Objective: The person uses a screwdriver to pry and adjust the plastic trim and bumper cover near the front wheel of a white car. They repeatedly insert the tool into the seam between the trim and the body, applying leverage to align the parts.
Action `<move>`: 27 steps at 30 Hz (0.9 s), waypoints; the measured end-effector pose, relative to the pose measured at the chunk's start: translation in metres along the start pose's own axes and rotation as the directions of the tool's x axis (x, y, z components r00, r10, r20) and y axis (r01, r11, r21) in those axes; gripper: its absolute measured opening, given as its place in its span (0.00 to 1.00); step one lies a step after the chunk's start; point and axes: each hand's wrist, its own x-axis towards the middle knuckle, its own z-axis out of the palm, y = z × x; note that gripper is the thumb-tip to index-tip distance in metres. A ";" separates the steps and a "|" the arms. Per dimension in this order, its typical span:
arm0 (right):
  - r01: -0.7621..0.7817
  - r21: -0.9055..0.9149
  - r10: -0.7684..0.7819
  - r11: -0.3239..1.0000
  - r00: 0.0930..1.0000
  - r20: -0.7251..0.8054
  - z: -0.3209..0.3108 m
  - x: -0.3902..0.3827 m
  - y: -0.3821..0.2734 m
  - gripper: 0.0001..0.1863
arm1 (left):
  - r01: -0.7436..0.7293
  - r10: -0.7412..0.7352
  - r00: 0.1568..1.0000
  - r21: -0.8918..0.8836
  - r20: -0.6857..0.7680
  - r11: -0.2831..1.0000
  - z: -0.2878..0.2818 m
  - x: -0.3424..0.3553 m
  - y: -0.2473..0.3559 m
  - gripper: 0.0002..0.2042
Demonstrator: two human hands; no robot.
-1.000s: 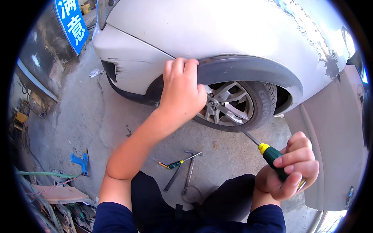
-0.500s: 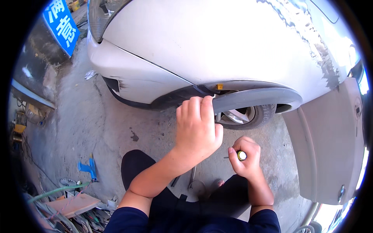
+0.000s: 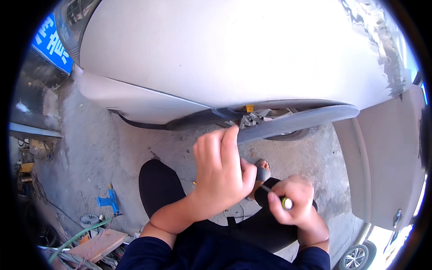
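Note:
My left hand (image 3: 220,166) has its fingers closed on the near end of the grey wheel-arch trim (image 3: 306,118), which hangs out from the white car fender (image 3: 207,49). A yellow clip (image 3: 249,109) shows at the arch's edge, with part of the wheel (image 3: 290,135) below the trim. My right hand (image 3: 290,198) grips a screwdriver with a yellow-ended handle, low beside my left hand and near my knee. Much of the screwdriver is hidden in my fist. The scuffed front bumper (image 3: 117,92) is at the left.
A blue spray gun (image 3: 108,202), hoses and scrap panels (image 3: 101,243) lie at the lower left. A loose grey door (image 3: 378,157) stands at the right, above another wheel (image 3: 357,258). A blue sign (image 3: 51,42) leans at the upper left. My knees are below the fender.
My left hand has moved down and toward me, drawing the trim away from the fender and exposing the yellow clip. My right hand has dropped with the screwdriver, its handle end now upward.

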 end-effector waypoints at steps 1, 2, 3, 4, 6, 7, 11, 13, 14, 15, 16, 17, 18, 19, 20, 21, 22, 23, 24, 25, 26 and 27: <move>0.044 0.041 -0.046 0.998 0.998 0.041 0.002 -0.004 0.001 0.09 | 0.010 -0.010 1.000 0.012 -0.007 1.000 -0.002 -0.003 -0.002 0.33; 0.055 0.065 -0.058 0.996 0.997 0.053 0.001 -0.006 0.000 0.10 | 0.012 -0.011 1.000 0.018 -0.019 1.000 -0.002 -0.005 -0.002 0.34; 0.064 0.088 -0.069 0.994 0.996 0.064 0.001 -0.008 0.001 0.10 | 0.013 -0.013 1.000 0.018 0.005 1.000 -0.003 -0.005 -0.003 0.34; 0.066 0.082 -0.070 0.994 0.997 0.041 0.001 -0.012 0.003 0.10 | 0.020 -0.020 0.999 0.009 0.025 1.000 -0.006 -0.005 0.001 0.34; -0.003 0.040 0.002 0.999 0.999 0.036 0.000 -0.020 0.012 0.10 | 0.022 -0.022 0.998 -0.005 0.054 1.000 -0.008 -0.006 0.004 0.35; -0.035 0.000 0.035 0.999 0.999 0.034 -0.002 -0.020 0.013 0.09 | 0.031 -0.030 0.998 -0.011 0.056 0.999 -0.009 -0.006 0.006 0.35; -0.121 -0.081 0.121 0.989 0.993 -0.012 -0.003 -0.029 0.017 0.09 | 0.022 -0.022 0.998 -0.004 0.057 1.000 -0.010 -0.007 0.010 0.36; -0.168 -0.069 0.168 0.983 0.986 0.004 -0.005 -0.032 0.015 0.08 | 0.006 -0.007 0.998 0.016 0.055 1.000 -0.009 -0.006 0.011 0.37; -0.186 -0.061 0.186 0.981 0.982 0.004 -0.004 -0.032 0.014 0.08 | 0.003 -0.005 0.998 0.026 0.055 1.000 -0.008 -0.006 0.011 0.37; -0.205 -0.052 0.205 0.977 0.979 0.004 -0.003 -0.034 0.012 0.08 | 0.000 -0.002 0.998 0.035 0.056 0.999 -0.008 -0.006 0.011 0.37; -0.213 -0.057 0.214 0.975 0.977 0.009 -0.003 -0.036 0.010 0.08 | -0.002 0.000 0.999 0.040 0.054 0.999 -0.008 -0.007 0.010 0.37; -0.221 -0.060 0.223 0.973 0.975 0.014 -0.003 -0.039 0.007 0.08 | -0.004 0.001 0.999 0.044 0.052 0.999 -0.008 -0.008 0.010 0.37; -0.230 -0.063 0.231 0.971 0.973 0.019 -0.003 -0.042 0.004 0.08 | -0.005 0.003 0.999 0.049 0.050 0.999 -0.007 -0.008 0.009 0.37; -0.247 -0.074 0.248 0.966 0.969 0.009 -0.002 -0.044 0.002 0.08 | -0.012 0.009 0.999 0.055 0.048 0.998 -0.008 -0.008 0.009 0.37; -0.264 -0.084 0.265 0.961 0.964 0.000 -0.002 -0.046 0.001 0.07 | -0.017 0.015 0.999 0.061 0.045 0.998 -0.007 -0.008 0.009 0.37; -0.281 -0.093 0.281 0.955 0.960 -0.009 -0.001 -0.048 -0.001 0.07 | -0.023 0.020 0.999 0.067 0.043 0.997 -0.007 -0.008 0.009 0.37; -0.307 -0.105 0.307 0.946 0.951 -0.016 -0.001 -0.052 -0.003 0.08 | -0.027 0.024 0.999 0.065 0.042 0.997 -0.006 -0.007 0.009 0.38; -0.334 -0.117 0.333 0.935 0.943 -0.024 -0.002 -0.056 -0.004 0.08 | -0.031 0.029 0.999 0.063 0.042 0.998 -0.005 -0.007 0.008 0.38; -0.360 -0.129 0.359 0.924 0.933 -0.032 -0.001 -0.060 -0.005 0.08 | -0.035 0.033 0.999 0.061 0.042 0.998 -0.004 -0.007 0.008 0.38; -0.375 -0.130 0.373 0.918 0.927 -0.036 0.000 -0.061 -0.007 0.08 | -0.039 0.037 0.999 0.060 0.034 0.997 -0.003 -0.008 0.007 0.38; -0.390 -0.131 0.388 0.912 0.921 -0.040 0.001 -0.061 -0.008 0.08 | -0.044 0.042 0.999 0.059 0.026 0.997 -0.002 -0.008 0.005 0.38; -0.405 -0.131 0.402 0.905 0.914 -0.044 0.003 -0.062 -0.009 0.08 | -0.048 0.047 0.999 0.058 0.019 0.997 -0.003 -0.008 0.004 0.38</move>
